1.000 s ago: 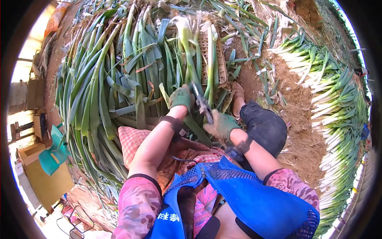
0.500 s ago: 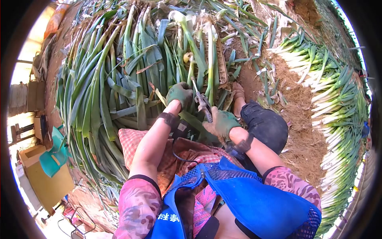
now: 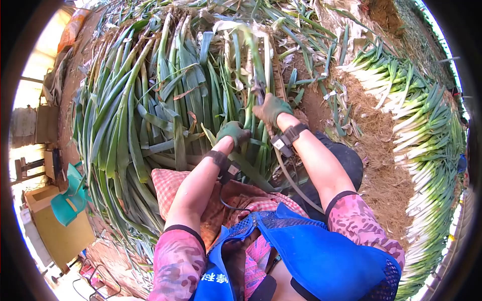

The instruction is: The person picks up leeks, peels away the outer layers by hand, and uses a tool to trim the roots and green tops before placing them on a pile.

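My left hand (image 3: pixel 233 133), in a dirty green glove, is closed around the lower, leafy part of a leek (image 3: pixel 249 109). The stalk points away from me, and its far end is blurred. Just right of it, my right hand (image 3: pixel 271 109), gloved too, grips an air blow gun (image 3: pixel 258 90) with its nozzle end close against the leek. From under that hand a hose (image 3: pixel 293 183) runs back toward my lap. Untrimmed leeks (image 3: pixel 120 100) lie in a thick heap to the left, roots away from me.
Rows of white-stemmed leeks (image 3: pixel 422 145) line the right side, beside a strip of dry root litter (image 3: pixel 381 165). A plastic crate (image 3: pixel 279 80) lies ahead among leaf scraps. A checked cloth (image 3: pixel 168 185) covers my lap. A teal chair (image 3: pixel 70 200) stands at the left.
My right hand has moved forward with the air blow gun, up along the leek, and the hose now shows. My left hand has shifted slightly right and nearer to me.
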### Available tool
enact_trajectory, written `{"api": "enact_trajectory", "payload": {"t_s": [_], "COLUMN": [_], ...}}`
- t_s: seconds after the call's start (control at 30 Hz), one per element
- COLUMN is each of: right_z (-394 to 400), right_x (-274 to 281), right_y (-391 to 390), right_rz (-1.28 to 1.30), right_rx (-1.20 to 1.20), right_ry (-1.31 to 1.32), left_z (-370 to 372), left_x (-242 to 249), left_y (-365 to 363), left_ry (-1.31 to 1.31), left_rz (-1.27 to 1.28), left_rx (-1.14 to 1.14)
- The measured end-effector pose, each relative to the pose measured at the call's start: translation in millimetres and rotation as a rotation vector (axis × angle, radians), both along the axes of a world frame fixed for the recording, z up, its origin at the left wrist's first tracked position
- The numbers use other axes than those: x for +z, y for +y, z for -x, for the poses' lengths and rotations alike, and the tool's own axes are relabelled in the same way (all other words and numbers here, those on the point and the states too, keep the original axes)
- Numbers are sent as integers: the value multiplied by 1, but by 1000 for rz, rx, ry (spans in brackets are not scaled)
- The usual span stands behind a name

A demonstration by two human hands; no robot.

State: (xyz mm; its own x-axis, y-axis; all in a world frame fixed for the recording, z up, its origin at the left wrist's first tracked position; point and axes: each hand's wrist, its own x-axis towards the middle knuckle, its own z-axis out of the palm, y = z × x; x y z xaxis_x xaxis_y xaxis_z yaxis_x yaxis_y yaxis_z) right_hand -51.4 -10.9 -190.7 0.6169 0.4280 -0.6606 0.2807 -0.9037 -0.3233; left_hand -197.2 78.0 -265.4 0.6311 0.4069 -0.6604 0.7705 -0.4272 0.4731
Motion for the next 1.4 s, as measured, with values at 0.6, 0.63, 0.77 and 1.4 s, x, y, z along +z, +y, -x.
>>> {"api": "enact_trajectory", "payload": {"t_s": [0.6, 0.63, 0.77, 1.4], "right_z": [-25, -33, -57, -17], "right_x": [-10, -2, 4, -6], "right_y": [12, 22, 44, 9], "right_rz": [22, 68, 165, 25], "right_rx": [64, 27, 355, 270], "right_ry": [-24, 3, -69, -72], "left_z": [4, 4, 2, -12], "left_x": [10, 13, 5, 31], "left_y": [-8, -10, -9, 7], "left_ry": [-180, -170, -125, -227], "left_rz": [189, 185, 152, -323], "left_rx": [228, 209, 181, 147]}}
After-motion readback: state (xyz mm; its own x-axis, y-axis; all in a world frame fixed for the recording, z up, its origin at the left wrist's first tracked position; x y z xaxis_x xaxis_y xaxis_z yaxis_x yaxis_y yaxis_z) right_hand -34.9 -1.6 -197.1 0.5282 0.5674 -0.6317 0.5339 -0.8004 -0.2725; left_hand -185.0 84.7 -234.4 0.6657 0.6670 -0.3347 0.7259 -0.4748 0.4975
